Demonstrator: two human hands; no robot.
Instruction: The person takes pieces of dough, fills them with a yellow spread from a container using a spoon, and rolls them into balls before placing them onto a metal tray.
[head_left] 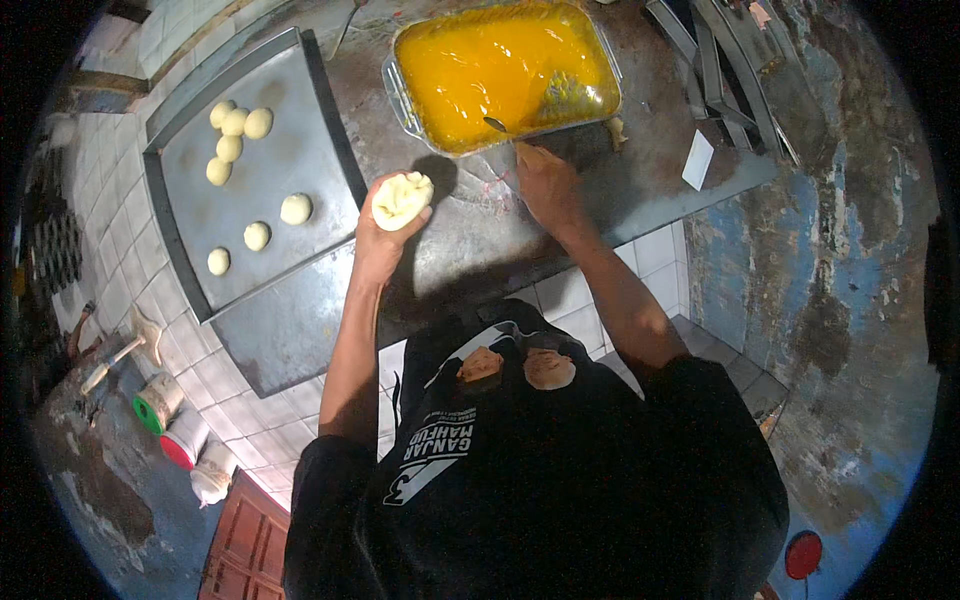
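My left hand (383,222) is closed around a pale piece of dough (403,200) with a hollow pressed into its top. It is held over the table, just right of a metal tray (325,130). Several round dough balls (258,123) sit on that tray. With closed fingers, my right hand (547,185) grips a small spoon (494,124), its dark tip at the near edge of a glass dish (397,92). A glossy yellow-orange filling (490,70) covers most of the dish. Its layer looks thin at the right, where the bottom shows through.
The table (455,265) has a worn grey metal top. A white card (698,160) and metal frames (715,70) lie at its right end. Lidded buckets (185,437) stand on the floor at lower left. A blue, peeling wall (820,250) is to the right.
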